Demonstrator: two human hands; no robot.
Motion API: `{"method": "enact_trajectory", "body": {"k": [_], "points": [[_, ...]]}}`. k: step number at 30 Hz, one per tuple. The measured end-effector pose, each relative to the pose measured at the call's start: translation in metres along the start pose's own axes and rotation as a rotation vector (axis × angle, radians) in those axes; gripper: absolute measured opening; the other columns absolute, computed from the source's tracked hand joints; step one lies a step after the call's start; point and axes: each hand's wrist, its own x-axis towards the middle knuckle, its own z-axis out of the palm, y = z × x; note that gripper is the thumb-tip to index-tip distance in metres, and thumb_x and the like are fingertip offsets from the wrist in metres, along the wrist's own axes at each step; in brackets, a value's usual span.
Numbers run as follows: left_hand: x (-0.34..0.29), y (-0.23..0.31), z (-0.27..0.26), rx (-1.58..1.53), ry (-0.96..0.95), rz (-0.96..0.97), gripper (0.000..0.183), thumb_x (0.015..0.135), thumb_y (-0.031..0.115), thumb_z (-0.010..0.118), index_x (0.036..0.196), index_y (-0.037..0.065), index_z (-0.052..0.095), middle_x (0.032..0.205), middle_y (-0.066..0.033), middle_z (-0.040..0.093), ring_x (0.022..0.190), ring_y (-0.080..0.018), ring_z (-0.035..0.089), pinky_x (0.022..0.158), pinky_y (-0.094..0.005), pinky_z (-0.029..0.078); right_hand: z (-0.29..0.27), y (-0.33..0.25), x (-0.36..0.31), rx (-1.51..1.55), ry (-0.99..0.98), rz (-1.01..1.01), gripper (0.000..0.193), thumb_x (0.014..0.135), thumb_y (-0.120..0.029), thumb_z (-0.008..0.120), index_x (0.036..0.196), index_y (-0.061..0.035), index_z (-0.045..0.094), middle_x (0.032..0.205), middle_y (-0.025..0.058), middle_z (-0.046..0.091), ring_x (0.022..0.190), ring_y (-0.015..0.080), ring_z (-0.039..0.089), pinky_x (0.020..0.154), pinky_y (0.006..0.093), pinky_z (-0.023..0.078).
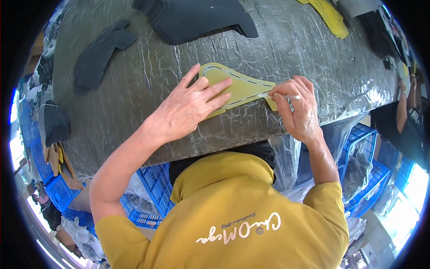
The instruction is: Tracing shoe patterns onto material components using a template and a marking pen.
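One broad film-covered worktable (134,96) spans the upper half of the frame; a stack of dark cut panels (197,20) lies at its upper centre; both hands work at the middle of the frame; the left hand (183,105), fingers spread, presses on the template's wide end; the right hand (300,107) pinches a pen at the narrow end; the yellowish translucent template (244,89) lies at the centre of the frame, its long axis running nearly level across it, rounded broad end left, tapered end right, a short foot flaring downward there; dark dashes, perhaps slots, follow its edges; the white pen (291,97) points left; the step in hand seems to be marking along the lower dashed line; continuing would call for firm left-hand pressure and a steady pen tip.
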Motion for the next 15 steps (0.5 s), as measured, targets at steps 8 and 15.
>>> {"method": "enact_trajectory", "body": {"k": [8,15], "points": [[0.003,0.008,-0.001,0.025,0.016,0.018,0.046,0.086,0.008,0.067,0.132,0.004,0.063,0.150,-0.0073,0.052,0.109,-0.0235,0.057,0.124,-0.0539,0.029,-0.007,0.006,-0.003,-0.022,0.035,0.060,0.003,0.096,-0.008,0.062,0.098,-0.0088,0.063,0.087,0.0040,0.066,0.083,0.0272,0.063,0.094,0.0433,0.043],[0.008,0.034,0.005,0.246,-0.002,-0.022,0.040,0.086,0.013,0.065,0.123,0.000,0.064,0.148,-0.0179,0.052,0.109,-0.0239,0.059,0.122,-0.0531,0.031,-0.013,0.010,-0.007,-0.102,0.083,0.140,0.006,0.098,-0.010,0.059,0.097,-0.0083,0.064,0.085,0.0046,0.065,0.084,0.0265,0.063,0.096,0.0431,0.042]]}}
